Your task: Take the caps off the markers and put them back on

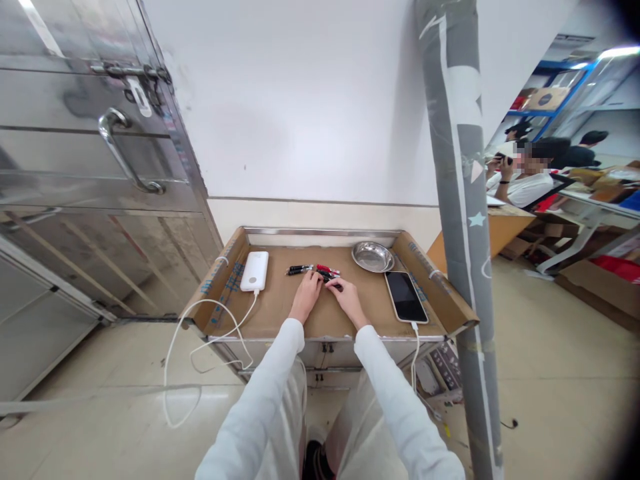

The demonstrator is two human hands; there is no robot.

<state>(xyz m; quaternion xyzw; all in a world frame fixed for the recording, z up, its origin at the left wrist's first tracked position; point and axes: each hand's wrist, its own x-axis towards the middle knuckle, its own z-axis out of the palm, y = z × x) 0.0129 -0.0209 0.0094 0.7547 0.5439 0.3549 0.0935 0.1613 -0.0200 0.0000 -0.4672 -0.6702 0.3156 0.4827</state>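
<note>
A: How is the desk (275, 313) arranged, left to right?

B: Black pens (300, 269); the left hand (306, 295), fingertips bent down together, its hold unclear; a red pen (327, 268) just beyond; the right hand (348, 299), its grip nearly closed at a dark pen (338, 287), firm hold not discernible.

A: Which step is in hand?

B: Apparently, handling the pens at mid-desk. The next move probably calls for a light fingertip pinch, the pens lying close together.
</note>
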